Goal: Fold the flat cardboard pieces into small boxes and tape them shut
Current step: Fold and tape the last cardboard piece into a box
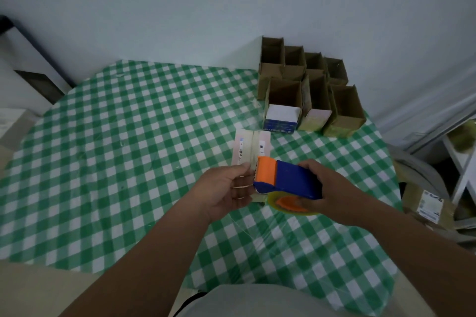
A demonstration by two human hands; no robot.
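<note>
A blue and orange plastic tape dispenser [286,179] with a roll of clear yellowish tape is gripped by the right hand [327,188], whose fingers are curled round its blue handle, so that grip is clamped on the dispenser. The orange cutter end is pointed toward the left hand [226,190], which is held just beside it with its fingers curled round the near end of a small pale pink cardboard box [251,148]; that grip is closed on the box. A strip of pale tape is seen running along the middle of the box's upper face, and printed labels are visible on it. The box is held low over the round surface covered in a green and white checked cloth [128,162], near its middle; whether it rests on the cloth cannot be told. At the far right part of the surface, against the pale wall, a cluster of open-topped brown cardboard boxes [309,85] is stood in rows, touching one another. A white and blue printed box [282,117] is placed at the front of the cluster.
</note>
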